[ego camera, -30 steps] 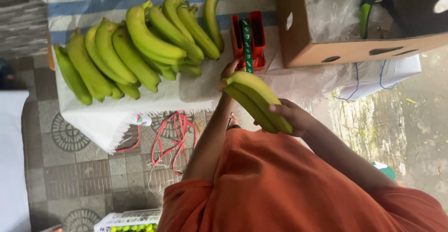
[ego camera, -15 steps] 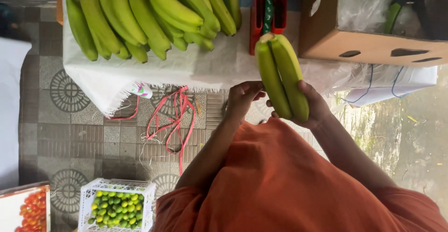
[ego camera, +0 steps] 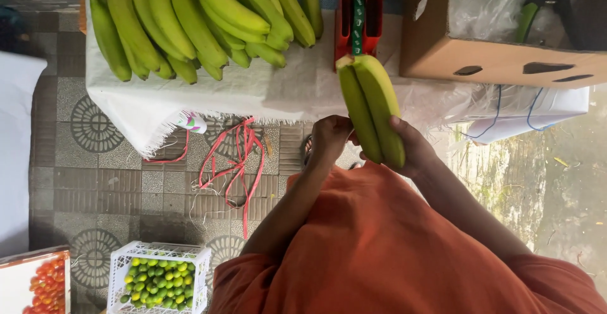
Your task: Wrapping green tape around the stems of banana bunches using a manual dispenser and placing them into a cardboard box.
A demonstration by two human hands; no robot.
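The two bananas (ego camera: 370, 108) are smooth, long and curved, green going yellow, and joined at a cut stem on top. The right hand (ego camera: 411, 146) wraps around their lower end, fingers curled on the peel, and holds them up straight. The left hand (ego camera: 330, 138) is just beside them with its fingers bent loosely; I cannot tell if it touches them. The bananas stand in the air over the edge of the counter (ego camera: 208, 99), which wears a soft white cloth with a frayed edge. A big bunch of green bananas (ego camera: 196, 23) lies on it, next to a shiny red plastic holder (ego camera: 358, 20) and a stiff brown cardboard box (ego camera: 480, 52). Half a second ago the two bananas were a little more to the right; now they have slid left, below the red holder.
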